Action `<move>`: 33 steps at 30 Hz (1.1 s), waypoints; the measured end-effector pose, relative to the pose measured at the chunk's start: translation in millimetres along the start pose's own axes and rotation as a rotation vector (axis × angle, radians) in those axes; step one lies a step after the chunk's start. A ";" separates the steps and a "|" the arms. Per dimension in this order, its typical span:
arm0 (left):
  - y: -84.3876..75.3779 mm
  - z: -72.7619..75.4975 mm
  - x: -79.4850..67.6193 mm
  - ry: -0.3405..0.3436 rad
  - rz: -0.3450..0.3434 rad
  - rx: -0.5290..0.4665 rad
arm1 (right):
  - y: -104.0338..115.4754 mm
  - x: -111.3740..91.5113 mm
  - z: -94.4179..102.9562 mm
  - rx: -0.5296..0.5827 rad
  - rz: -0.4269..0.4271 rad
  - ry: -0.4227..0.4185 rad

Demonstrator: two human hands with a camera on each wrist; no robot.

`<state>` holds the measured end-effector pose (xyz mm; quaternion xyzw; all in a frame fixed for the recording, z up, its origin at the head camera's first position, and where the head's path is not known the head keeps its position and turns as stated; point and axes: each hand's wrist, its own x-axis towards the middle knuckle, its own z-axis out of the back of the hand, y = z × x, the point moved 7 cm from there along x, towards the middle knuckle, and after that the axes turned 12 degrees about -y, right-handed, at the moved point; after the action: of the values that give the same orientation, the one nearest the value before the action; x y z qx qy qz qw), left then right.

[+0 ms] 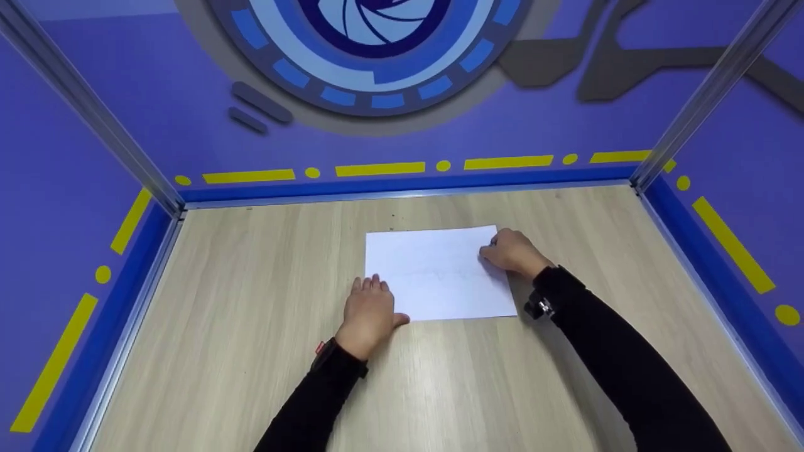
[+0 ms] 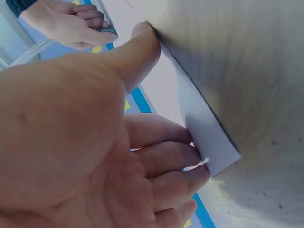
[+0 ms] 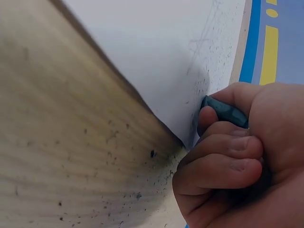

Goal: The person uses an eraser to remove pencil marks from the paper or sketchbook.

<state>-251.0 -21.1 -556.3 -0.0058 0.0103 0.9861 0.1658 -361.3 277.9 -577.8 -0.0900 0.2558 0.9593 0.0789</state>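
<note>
Two hands work the sheet (image 1: 440, 298), which lies flat around the middle of the tabletop (image 1: 264, 282). Your left hand (image 1: 369, 311) rests with fingers extended over the near left corner, thumb at the near edge; press there firmly, so the paper doesn't creep or buckle. Your right hand (image 1: 514, 252) pinches a dark block (image 3: 225, 113) by the right edge, towards the far corner. If you're rubbing at the faint marks (image 3: 202, 42), short strokes leading away from the left hand should be safest. Keep the dark specks (image 3: 137, 195) from smearing back over the paper.
</note>
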 end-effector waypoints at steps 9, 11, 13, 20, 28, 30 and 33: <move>-2.2 -1.7 -1.4 -0.042 -0.003 -0.020 | 5.1 -6.6 -8.9 -0.012 0.041 -0.047; -1.6 -1.6 -2.4 -0.051 -0.008 -0.005 | 16.0 -9.6 -12.2 -0.001 0.078 -0.063; -0.6 -1.8 -2.5 -0.052 -0.009 0.002 | 33.5 -14.3 -18.2 0.014 0.116 -0.058; 1.4 1.6 -1.3 -0.094 -0.015 -0.026 | 119.5 -36.1 -51.7 -0.036 0.289 0.064; -2.4 7.3 -2.2 -0.184 -0.024 -0.058 | 170.1 -14.8 -121.3 -0.096 0.363 0.069; -4.2 7.6 -2.4 -0.208 -0.030 -0.037 | 164.6 2.0 -142.0 -0.106 0.362 0.055; -6.4 6.8 -2.2 -0.216 -0.026 -0.011 | 157.7 10.5 -150.9 -0.118 0.360 0.056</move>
<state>-246.9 -15.6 -549.6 0.0994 -0.0131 0.9788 0.1785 -382.6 67.6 -633.6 -0.0741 0.2133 0.9683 -0.1068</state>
